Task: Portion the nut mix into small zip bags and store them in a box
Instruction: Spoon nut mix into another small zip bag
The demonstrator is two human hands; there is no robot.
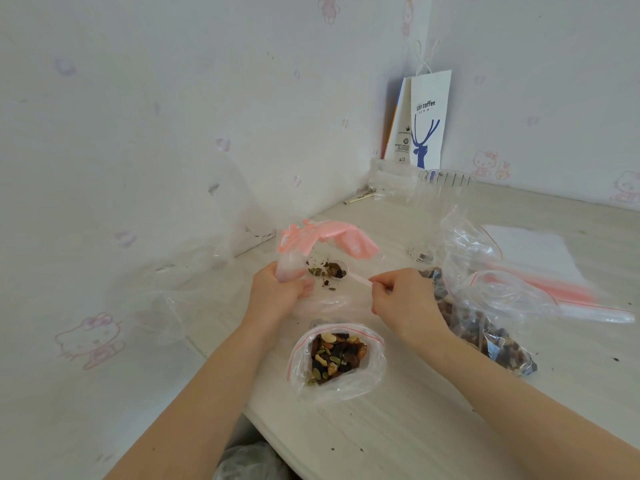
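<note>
— Where's the nut mix just now?
— A heap sits in the bowl of the small clear plastic spoon (341,271), at the mouth of the little clear zip bag with the pink seal (292,263).
— Who's holding what?
— The right grip (401,296) pinches the handle's end. The left grip (277,292) is curled round the bag's side, above the pale wooden desk (415,427).
— And the line of it?
— The handle runs leftward from the right grip, bowl farthest out (fully inside the bag? I can't tell). I'd say a wrist roll tips it in.
</note>
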